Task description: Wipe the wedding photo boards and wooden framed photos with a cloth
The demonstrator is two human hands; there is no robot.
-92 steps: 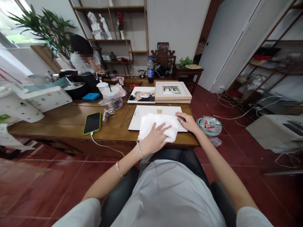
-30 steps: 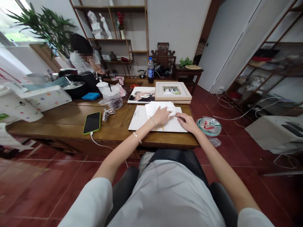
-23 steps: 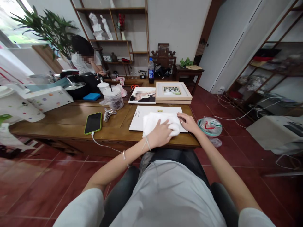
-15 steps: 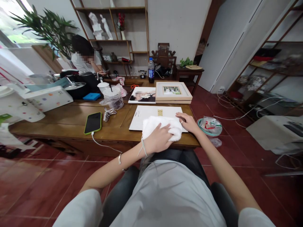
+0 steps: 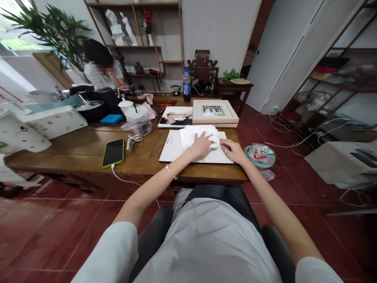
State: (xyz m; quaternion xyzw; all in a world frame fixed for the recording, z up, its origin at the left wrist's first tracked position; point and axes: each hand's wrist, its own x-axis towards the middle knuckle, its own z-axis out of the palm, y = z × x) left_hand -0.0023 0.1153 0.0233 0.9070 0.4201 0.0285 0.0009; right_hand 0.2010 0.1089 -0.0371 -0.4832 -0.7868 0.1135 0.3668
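White panel (image 5: pixel 173 147) lay flat on the wooden surface (image 5: pixel 138 156), prob. put there so both hands could reach it easily. Just beyond the panel's far edge, behind its right half, sat a framed pic (image 5: pixel 214 111); behind its left half lay a photo print (image 5: pixel 176 117), face up. Both were prob. parked there to free up working room. On the panel's far half was a folded white cloth (image 5: pixel 188 135), w/ the left hand (image 5: pixel 201 145) holding it from above, fingers spread across it, prob. to press evenly; couldn't tell how tightly. Right hand (image 5: pixel 233 151) rested on the panel's right edge, fingers loosely bent & apart, not closed round anything visible, prob. to stop the panel sliding. Off to the panel's left, well apart, a phone (image 5: pixel 113 152) lay screen up.

Vs. approx. half a sec earlier: cloth + left hand had gone from the panel's near half, where cloth hung over the near edge, to the far half. Yellowish mark by the panel's far edge, visible then, was now covered. Right hand was at abt the same spot. Framed pic, print & phone hadn't moved, bar a slight cam shift.
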